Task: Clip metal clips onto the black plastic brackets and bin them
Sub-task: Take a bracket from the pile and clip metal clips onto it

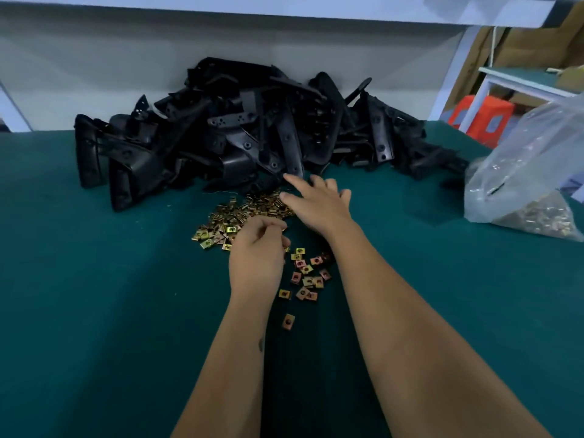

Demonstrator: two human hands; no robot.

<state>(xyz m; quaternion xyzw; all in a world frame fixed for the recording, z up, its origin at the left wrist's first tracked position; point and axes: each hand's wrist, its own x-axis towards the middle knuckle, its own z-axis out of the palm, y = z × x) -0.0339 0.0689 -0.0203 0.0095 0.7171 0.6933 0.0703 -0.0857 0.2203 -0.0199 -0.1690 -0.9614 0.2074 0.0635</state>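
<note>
I see a green table top filling most of my view, and I take the heap of black plastic brackets at its far side as my landmark. Behind the heap runs a pale wall panel under a white shelf edge. To the right of the heap, well apart from it, a clear plastic bag slumps on the cloth with a mass of small metal pieces in its bottom. Beyond the bag, off the table, stand a white frame with a green top and something orange-red under it.

Just in front of the heap, touching its near edge, lies a scatter of brass-coloured metal clips; it thins out toward me into loose single clips, the nearest one lying alone.

Both bare forearms reach in from the near edge toward the heap. My right hand lies across the far part of the clip scatter, fingers spread and fairly straight, the forefinger tip at the foot of the heap beside a long bracket strip; I cannot tell whether it touches that strip. It grips nothing I can make out. My left hand sits nearer to me than the heap, over the clips, its fingers curled inward with thumb and fingertips drawn together. Clips show at its edge, but whether it pinches one I cannot tell. The two hands are close, the right farther forward, not touching.
</note>
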